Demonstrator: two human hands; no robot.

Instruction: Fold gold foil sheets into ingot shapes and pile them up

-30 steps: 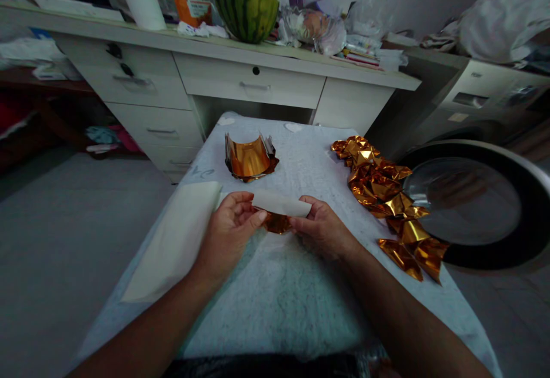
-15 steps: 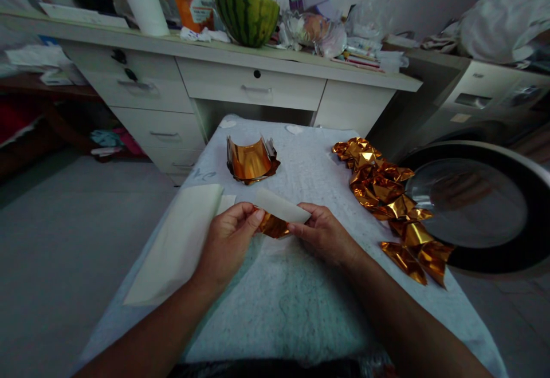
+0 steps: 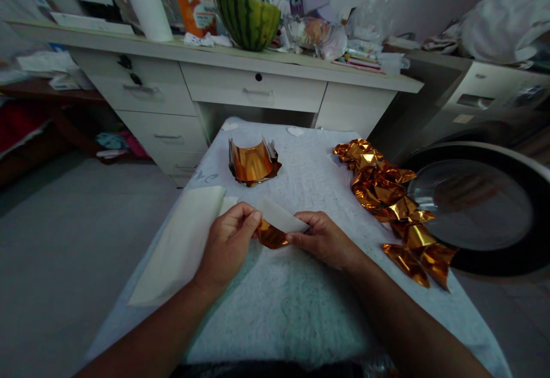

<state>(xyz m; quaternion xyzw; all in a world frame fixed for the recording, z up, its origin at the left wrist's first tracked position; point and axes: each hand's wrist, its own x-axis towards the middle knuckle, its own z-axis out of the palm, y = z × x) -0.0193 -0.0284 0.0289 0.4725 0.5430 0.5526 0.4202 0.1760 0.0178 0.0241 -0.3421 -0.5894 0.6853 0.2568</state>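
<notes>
Between my hands is a piece of shiny gold foil (image 3: 272,235) with a white paper strip (image 3: 281,215) lying along its upper side. My left hand (image 3: 227,247) pinches the left end between thumb and fingers. The right ends of foil and paper are gripped by my right hand (image 3: 325,239). Beyond them stands a curved stack of gold foil pieces (image 3: 253,163). Pale paper sheets (image 3: 180,246) lie left of my left hand. Crumpled and folded gold foil pieces (image 3: 378,186) form a long row on the right.
A cloth-covered table (image 3: 309,303) lies under my hands. Behind it, a white desk (image 3: 258,89) holds a watermelon half (image 3: 249,22), a white roll (image 3: 146,6) and bags. At right, a washing machine's round door (image 3: 476,206) stands open beside the table.
The gold foil between my hands has tipped slightly downward and bulges lower, and the paper strip has tilted. Both hands keep their hold. The whole view has shifted slightly.
</notes>
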